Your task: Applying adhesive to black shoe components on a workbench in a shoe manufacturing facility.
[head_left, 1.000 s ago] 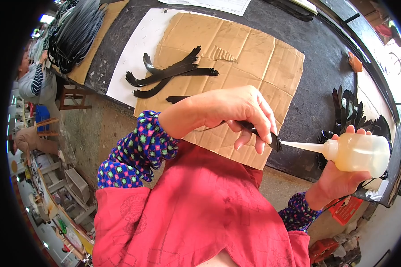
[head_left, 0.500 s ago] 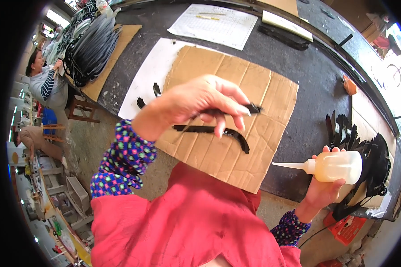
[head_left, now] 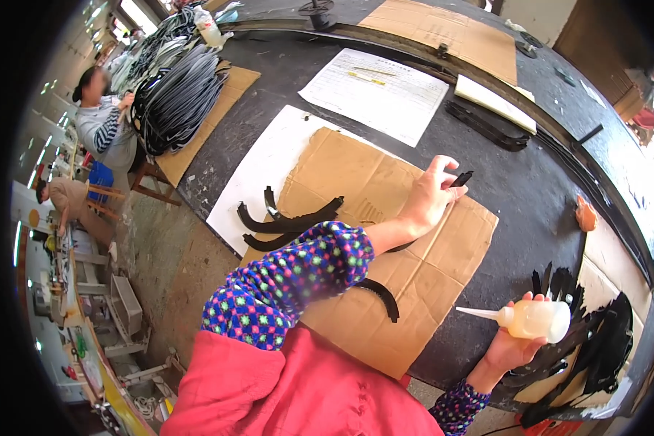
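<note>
Dark coiled strands (head_left: 180, 102) (a thick bundle) lie on brown cardboard (head_left: 234, 89).

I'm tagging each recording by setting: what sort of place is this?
Likely a workshop or small factory: a black worktable bears a bundle of dark strips, a co-worker is beside it, and the right hand holds a long-nozzled squeeze bottle.

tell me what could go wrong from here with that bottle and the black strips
The squeeze bottle is held nearly sideways in the right hand, its nozzle pointing toward the cardboard, so liquid might drip onto the table. The patterned left sleeve reaches across close to loose black strips and could brush them out of place.
</note>
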Tool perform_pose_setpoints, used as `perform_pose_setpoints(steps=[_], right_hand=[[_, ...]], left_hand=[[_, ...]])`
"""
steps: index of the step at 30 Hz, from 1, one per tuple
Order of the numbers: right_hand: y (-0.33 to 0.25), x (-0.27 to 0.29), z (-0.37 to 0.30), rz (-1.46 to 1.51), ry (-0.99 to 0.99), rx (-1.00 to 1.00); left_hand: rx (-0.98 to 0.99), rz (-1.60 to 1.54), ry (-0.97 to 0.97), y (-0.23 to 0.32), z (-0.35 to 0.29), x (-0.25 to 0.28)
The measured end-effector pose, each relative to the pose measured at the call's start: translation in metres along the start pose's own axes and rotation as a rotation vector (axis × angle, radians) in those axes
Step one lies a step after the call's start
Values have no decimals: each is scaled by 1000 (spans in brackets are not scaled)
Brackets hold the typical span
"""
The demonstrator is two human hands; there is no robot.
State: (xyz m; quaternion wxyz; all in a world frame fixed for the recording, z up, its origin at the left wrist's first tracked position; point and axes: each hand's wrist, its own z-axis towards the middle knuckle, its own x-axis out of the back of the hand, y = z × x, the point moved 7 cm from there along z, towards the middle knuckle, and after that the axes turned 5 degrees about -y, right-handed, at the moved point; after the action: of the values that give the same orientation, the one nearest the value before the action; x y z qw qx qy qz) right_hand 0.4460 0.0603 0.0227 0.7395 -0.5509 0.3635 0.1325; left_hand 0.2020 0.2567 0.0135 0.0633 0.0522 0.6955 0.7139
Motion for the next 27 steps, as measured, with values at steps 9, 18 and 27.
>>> perform_pose_setpoints(steps=[9,18,27], right_hand=[[1,-5,3,4,-46,-59],[7,-18,5,206,-287,-102],[-12,-54,-22,75,-238,28]], left_hand=[[-286,540,66,45,-16,26],[-298,749,-195,65,-171,60],[-299,1003,-269,49,-190,39]])
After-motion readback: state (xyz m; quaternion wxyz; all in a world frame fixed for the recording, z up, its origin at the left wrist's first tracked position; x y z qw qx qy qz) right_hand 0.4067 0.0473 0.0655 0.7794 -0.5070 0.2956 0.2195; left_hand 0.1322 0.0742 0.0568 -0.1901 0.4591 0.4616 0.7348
